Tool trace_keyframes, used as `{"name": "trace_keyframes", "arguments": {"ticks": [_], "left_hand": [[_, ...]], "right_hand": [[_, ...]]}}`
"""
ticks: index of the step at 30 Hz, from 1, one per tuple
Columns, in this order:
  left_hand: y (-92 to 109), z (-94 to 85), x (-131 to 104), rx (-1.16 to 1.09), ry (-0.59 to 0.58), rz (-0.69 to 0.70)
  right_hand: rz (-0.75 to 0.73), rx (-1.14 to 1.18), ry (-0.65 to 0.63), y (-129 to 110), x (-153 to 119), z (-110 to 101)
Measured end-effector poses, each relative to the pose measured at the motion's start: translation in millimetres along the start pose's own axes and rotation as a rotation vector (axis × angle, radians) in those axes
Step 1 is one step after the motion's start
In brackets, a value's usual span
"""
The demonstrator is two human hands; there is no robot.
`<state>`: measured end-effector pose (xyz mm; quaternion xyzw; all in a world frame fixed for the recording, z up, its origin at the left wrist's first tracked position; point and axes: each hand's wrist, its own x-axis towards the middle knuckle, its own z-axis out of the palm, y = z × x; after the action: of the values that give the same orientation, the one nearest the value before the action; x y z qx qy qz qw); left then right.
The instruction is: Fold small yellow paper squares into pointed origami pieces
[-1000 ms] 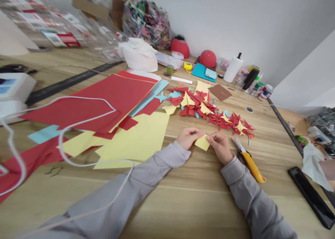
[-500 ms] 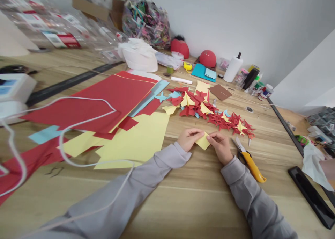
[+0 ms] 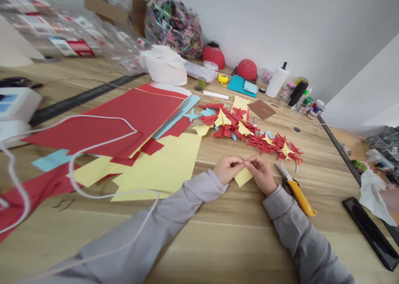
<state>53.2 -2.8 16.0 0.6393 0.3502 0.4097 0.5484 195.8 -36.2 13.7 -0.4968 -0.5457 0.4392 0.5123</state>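
A small square of yellow paper [image 3: 243, 177] is pinched between my two hands, just above the wooden table. My left hand [image 3: 227, 170] grips its upper left side with thumb and forefinger. From the other side, my right hand [image 3: 261, 172] pinches it near the top, and the two thumbs almost meet. The upper part of the paper is hidden by my fingers. Beyond my hands lies a heap of folded paper stars [image 3: 232, 124], mostly red with some yellow and light blue. Large yellow paper [image 3: 168, 163] spreads to the left of my left hand.
A yellow-handled utility knife [image 3: 301, 197] lies right of my right hand, beside scissors with a dark handle. Red paper sheets [image 3: 131, 118] are stacked left, crossed by a white cable [image 3: 102, 116]. A black tray-like object [image 3: 369, 234] lies far right. Bottles stand along the back.
The yellow paper has dropped slightly toward me and now hangs below my fingertips. My hands have drawn closer together, thumbs nearly touching at its top.
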Motion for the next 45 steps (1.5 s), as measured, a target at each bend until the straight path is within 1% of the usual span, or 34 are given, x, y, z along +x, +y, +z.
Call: {"name": "trace_keyframes", "arguments": {"ticks": [4, 10, 14, 17, 22, 29, 34, 45], "left_hand": [[-0.6, 0.4, 0.2, 0.028, -0.012, 0.033], [-3.6, 0.5, 1.5, 0.021, -0.007, -0.015], [-4.0, 0.8, 0.7, 0.000, -0.032, -0.038], [-2.4, 0.4, 0.1, -0.023, -0.041, -0.040], [0.8, -1.2, 0.4, -0.002, -0.053, -0.026], [1.7, -0.1, -0.8, 0.098, -0.055, 0.044], [3.8, -0.3, -1.2, 0.097, -0.036, 0.079], [4.4, 0.7, -1.1, 0.095, 0.005, 0.102]], "right_hand": [[-0.015, -0.006, 0.010, 0.8, 0.3, -1.3], [0.019, -0.002, -0.003, 0.2, 0.1, -2.1], [0.046, 0.003, -0.023, -0.3, 0.3, -2.3], [0.046, -0.009, -0.010, -0.5, 0.5, -2.2], [0.045, 0.004, 0.045, -1.8, 0.2, -1.9], [0.060, -0.025, -0.016, -0.2, -0.3, -1.2], [0.076, -0.016, -0.014, 0.0, 0.1, -0.8], [0.076, -0.001, 0.007, 0.0, -0.1, -1.6]]}}
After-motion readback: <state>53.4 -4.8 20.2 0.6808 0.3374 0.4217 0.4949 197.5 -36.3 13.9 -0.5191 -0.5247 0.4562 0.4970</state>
